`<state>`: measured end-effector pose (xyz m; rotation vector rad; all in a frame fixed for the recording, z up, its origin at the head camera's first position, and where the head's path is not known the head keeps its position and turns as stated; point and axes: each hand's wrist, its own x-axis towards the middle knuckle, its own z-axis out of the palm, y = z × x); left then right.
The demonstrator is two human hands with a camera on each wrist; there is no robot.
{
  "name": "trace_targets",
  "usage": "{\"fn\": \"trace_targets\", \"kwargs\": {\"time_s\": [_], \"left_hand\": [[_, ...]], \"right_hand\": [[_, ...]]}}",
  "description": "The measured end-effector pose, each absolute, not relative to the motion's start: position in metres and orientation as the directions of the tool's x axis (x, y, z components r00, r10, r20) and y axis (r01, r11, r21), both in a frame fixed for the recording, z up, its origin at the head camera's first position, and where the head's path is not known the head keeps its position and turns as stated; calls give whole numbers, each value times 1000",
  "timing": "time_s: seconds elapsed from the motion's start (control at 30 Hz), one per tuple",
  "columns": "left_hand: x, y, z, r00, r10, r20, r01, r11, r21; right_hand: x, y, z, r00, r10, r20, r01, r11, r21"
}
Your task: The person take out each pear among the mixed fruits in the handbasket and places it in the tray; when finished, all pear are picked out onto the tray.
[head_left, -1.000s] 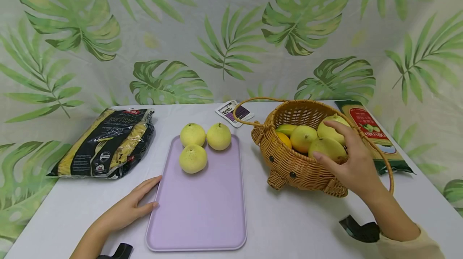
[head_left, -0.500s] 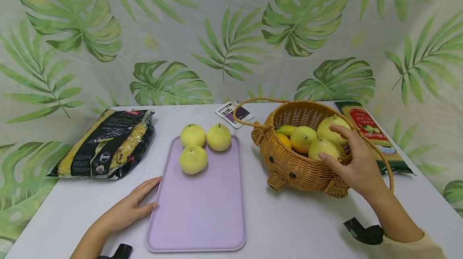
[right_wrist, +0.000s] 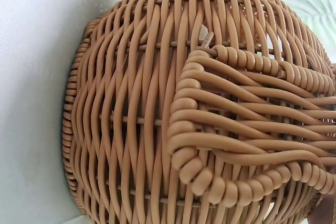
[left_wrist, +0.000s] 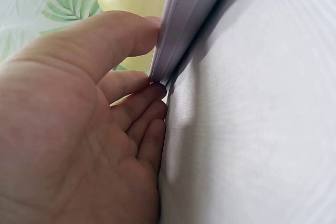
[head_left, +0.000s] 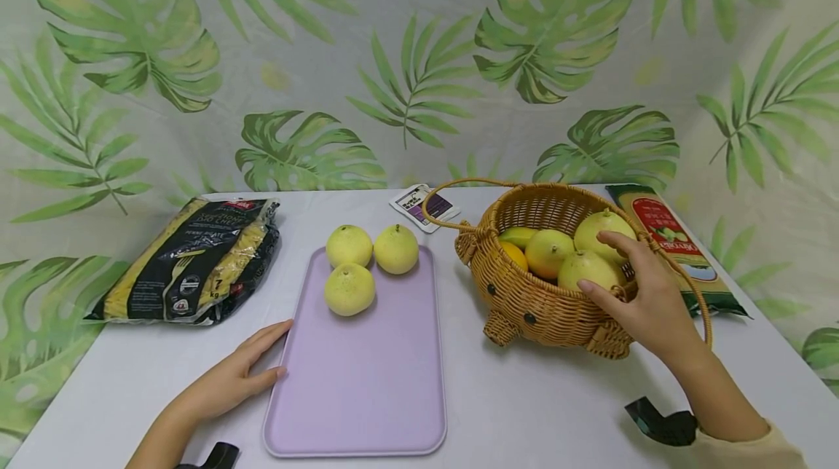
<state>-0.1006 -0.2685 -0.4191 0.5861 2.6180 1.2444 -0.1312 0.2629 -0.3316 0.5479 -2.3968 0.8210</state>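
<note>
My left hand [head_left: 226, 380] rests beside the lilac tray [head_left: 367, 381], thumb and fingertips touching its left rim; the left wrist view shows them at the tray's edge [left_wrist: 181, 19]. Three round yellow-green pears [head_left: 350, 288] sit at the tray's far end. My right hand [head_left: 645, 301] is over the right side of a wicker pig basket [head_left: 544, 316], thumb and forefinger spread around the front pear [head_left: 590, 270]. Whether they touch it is hard to tell. Another pear [head_left: 599, 232] lies behind. The right wrist view shows mainly the basket's woven side [right_wrist: 131, 103] and ear [right_wrist: 247, 124].
Also in the basket are a yellowish fruit [head_left: 549, 252], an orange [head_left: 514, 255] and a long green fruit [head_left: 518, 236]. A pasta bag [head_left: 190, 261] lies left, a purple-white packet [head_left: 424, 207] at the back, a red-green bag [head_left: 675, 236] behind the basket's handle [head_left: 696, 287].
The front pear in the basket has turned and settled. My right hand has drawn back slightly to the right from it. The left hand and the tray have stayed put.
</note>
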Motion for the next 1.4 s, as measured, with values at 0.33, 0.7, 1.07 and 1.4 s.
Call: {"fn": "trace_targets", "kwargs": {"time_s": [0.33, 0.7, 1.07, 1.4], "left_hand": [[-99, -268, -419, -908, 419, 4, 269, 575, 773], [-99, -269, -418, -911, 413, -1, 264, 583, 768], [-99, -268, -417, -911, 412, -5, 259, 583, 770], [-99, -268, -417, -908, 419, 4, 269, 575, 773]], "right_hand": [[-128, 263, -323, -856, -214, 470, -452, 751, -481], [-130, 267, -309, -887, -306, 346, -444, 772, -454], [-137, 270, -296, -890, -405, 207, -455, 789, -413], [-142, 269, -286, -892, -434, 124, -447, 809, -383]]}}
